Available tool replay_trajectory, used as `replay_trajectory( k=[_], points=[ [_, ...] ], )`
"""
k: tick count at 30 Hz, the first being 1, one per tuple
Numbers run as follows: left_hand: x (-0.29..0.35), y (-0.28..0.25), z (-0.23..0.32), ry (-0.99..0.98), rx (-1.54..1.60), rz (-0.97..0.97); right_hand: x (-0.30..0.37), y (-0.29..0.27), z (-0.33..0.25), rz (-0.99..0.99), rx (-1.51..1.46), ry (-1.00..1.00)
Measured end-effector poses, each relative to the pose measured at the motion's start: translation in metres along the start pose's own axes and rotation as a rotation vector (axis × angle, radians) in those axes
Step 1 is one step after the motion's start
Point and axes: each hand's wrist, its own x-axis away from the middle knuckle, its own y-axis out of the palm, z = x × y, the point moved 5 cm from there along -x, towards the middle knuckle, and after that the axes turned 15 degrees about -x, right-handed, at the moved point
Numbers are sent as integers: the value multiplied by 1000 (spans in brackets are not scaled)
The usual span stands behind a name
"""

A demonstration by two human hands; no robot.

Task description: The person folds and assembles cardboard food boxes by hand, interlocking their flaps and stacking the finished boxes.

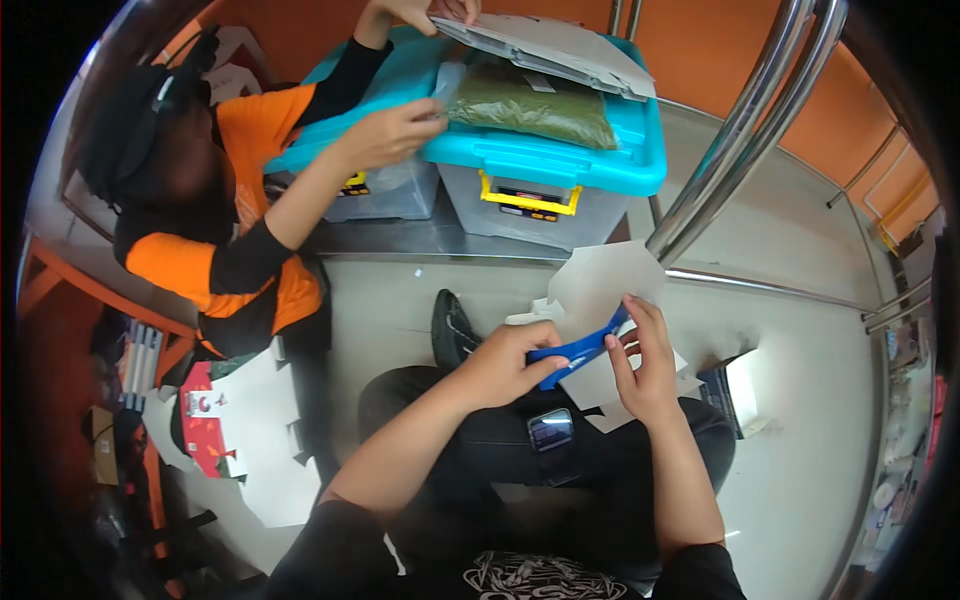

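Observation:
A flattened cardboard box (605,285), white on one face and blue on the other, is held above my lap, and its blue part is bent over toward me. My left hand (508,365) pinches the left end of the blue part between thumb and fingers. At the other end, my right hand (645,365) grips the same piece, thumb on the blue edge and fingertips along the top. More white card (600,390) shows beneath it. A phone (553,432) with a lit screen lies on my dark trousers.
Left, a person in orange and black sleeves (170,262) holds flat cardboard (560,50) over turquoise-lidded bins (640,165). A bag of green material (530,108) rests on one lid. Steel poles (740,130) rise at right. Red-and-white cardboard (262,440) and a dark box (732,393) lie either side.

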Motion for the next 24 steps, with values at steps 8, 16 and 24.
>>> replay_trajectory(
  k=[8,16,24],
  points=[
    [1,19,11,-29,-117,-26,12,-4,10,13,-52,58],
    [-1,11,6,-155,24,-7,15,-4,19,173,-291,90],
    [1,1,3,-273,78,-173,7,0,1,-104,-248,34]
  ],
)
